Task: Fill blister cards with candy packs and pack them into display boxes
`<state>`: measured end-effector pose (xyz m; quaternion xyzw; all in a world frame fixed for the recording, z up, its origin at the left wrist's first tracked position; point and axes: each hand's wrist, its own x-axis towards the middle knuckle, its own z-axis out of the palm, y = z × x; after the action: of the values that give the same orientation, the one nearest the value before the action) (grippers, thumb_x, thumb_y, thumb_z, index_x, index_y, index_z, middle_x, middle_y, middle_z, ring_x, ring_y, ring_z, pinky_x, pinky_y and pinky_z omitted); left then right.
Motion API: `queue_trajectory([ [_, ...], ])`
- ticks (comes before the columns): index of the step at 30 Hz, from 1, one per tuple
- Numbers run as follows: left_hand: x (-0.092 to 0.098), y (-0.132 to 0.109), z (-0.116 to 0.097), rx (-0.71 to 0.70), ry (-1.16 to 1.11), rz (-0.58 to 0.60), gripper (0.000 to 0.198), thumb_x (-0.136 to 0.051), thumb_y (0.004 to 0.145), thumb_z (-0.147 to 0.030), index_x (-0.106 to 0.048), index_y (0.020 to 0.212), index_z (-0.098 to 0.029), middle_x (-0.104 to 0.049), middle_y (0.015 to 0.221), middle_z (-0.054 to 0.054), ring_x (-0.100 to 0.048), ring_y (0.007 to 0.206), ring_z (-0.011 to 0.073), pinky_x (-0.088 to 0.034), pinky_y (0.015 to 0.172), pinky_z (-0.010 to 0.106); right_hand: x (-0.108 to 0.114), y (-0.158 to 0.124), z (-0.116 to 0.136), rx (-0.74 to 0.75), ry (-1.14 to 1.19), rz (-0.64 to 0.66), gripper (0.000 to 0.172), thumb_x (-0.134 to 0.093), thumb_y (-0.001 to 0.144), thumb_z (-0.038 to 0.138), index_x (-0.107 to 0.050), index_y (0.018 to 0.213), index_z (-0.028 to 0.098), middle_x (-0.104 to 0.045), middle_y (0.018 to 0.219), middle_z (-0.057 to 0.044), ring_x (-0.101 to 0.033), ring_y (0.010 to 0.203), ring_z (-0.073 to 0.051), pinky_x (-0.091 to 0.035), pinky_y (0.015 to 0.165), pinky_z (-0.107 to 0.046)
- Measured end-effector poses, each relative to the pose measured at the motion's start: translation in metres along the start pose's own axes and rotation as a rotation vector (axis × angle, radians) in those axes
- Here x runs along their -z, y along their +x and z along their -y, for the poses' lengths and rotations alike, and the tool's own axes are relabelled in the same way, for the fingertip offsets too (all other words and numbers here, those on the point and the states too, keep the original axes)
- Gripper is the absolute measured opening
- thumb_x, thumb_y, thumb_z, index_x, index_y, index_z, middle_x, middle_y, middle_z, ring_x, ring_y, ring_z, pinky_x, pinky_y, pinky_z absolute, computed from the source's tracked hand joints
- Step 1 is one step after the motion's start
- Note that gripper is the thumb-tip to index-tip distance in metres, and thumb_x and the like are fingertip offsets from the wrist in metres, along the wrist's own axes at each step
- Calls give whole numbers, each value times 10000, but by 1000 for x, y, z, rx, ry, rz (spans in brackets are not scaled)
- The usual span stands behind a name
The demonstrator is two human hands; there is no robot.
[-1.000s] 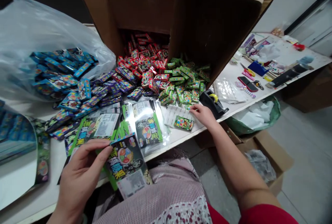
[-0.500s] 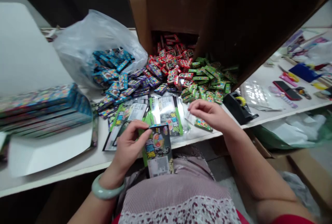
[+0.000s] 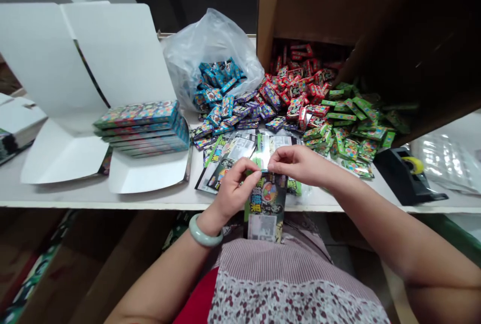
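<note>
A black and green printed pouch (image 3: 265,209) hangs upright over my lap, at the table's front edge. My left hand (image 3: 237,186), with a pale bangle on its wrist, pinches the pouch's top edge. At the same edge, my right hand (image 3: 298,163) has its thumb and fingertips closed on the pouch's right corner. More flat printed pouches (image 3: 229,156) lie overlapped on the table just behind my hands. Small green candy boxes (image 3: 351,148) are heaped beyond my right hand.
Blue boxes fill a clear plastic bag (image 3: 210,33). Red boxes (image 3: 296,78) spill from a large carton (image 3: 315,8), with purple boxes (image 3: 263,108) in front. At left, an open white display box (image 3: 150,179) holds stacked packs (image 3: 143,118). A tape dispenser (image 3: 402,179) stands right.
My right hand has moved left from beside a green box to the pouch's top edge, and now pinches it. My left hand keeps its hold. The view has turned left.
</note>
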<state>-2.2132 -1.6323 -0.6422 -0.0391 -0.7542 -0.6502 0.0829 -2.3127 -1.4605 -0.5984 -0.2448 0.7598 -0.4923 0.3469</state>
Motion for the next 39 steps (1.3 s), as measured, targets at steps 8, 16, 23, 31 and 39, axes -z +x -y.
queue_trajectory([
  [8,-10,-2,6,27,46,-126,207,-720,775,-281,-537,839,-210,-550,802,-2,-531,785,158,-418,736,300,-10,4,-2,-37,-31,-81,166,-635,767,308,-619,677,169,-604,600,4,-512,541,-106,-391,494,-229],
  [16,-8,-8,7,54,-37,-118,170,-671,808,-242,-543,916,-212,-580,881,20,-564,855,170,-457,800,316,-14,14,-12,-245,166,8,148,-664,703,311,-607,774,193,-587,609,29,-502,510,-107,-381,451,-210],
  [23,17,-46,-8,292,-448,193,357,-671,823,-404,-586,1101,-196,-672,981,75,-659,900,196,-529,812,325,-9,4,-4,-374,517,234,168,-677,713,345,-661,703,178,-611,674,-14,-565,616,-136,-453,547,-232],
  [31,177,12,-81,-341,576,-524,305,-588,888,-253,-561,1191,-223,-667,1056,51,-625,955,191,-505,891,339,-8,12,-17,-188,301,-114,358,-737,677,526,-713,889,238,-692,934,-97,-633,899,-267,-501,794,-380],
  [39,253,70,8,-231,1232,-178,334,-463,846,-127,-638,1127,-176,-670,1157,115,-598,1106,252,-444,1000,448,-78,54,1,54,152,149,348,-620,758,522,-661,862,193,-680,828,-43,-606,770,-194,-460,730,-328],
])
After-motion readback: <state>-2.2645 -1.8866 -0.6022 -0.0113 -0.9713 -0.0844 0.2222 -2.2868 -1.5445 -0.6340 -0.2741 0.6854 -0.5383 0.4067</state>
